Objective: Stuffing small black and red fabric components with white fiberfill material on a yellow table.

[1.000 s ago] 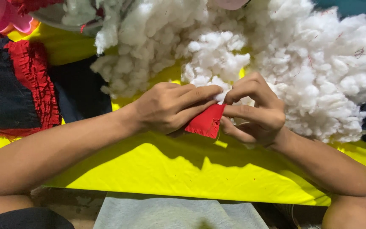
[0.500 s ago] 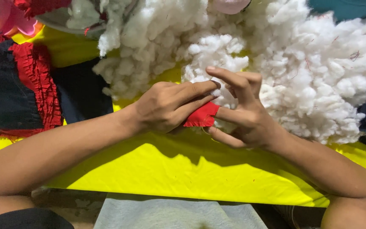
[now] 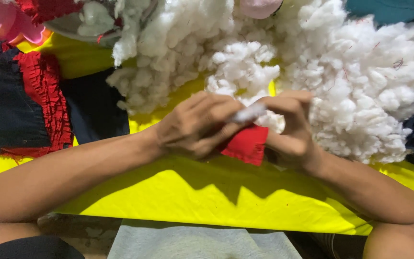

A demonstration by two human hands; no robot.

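The left hand (image 3: 195, 125) and right hand (image 3: 288, 129) are together gripping a small red fabric piece (image 3: 245, 144) over the yellow surface (image 3: 168, 192), just before the white stuffing pile (image 3: 360, 86). Its free corner is pointing down toward the person; a stuffing tuft (image 3: 247, 114) is lying crosswise between the fingers.

Both hands, the left hand (image 3: 195, 125) and right hand (image 3: 291, 132), meet at centre, fingers curled, forearms angled inward.

White stuffing heap (image 3: 360, 86) crowds behind both hands; bare yellow sheet (image 3: 192, 196) lies open in front
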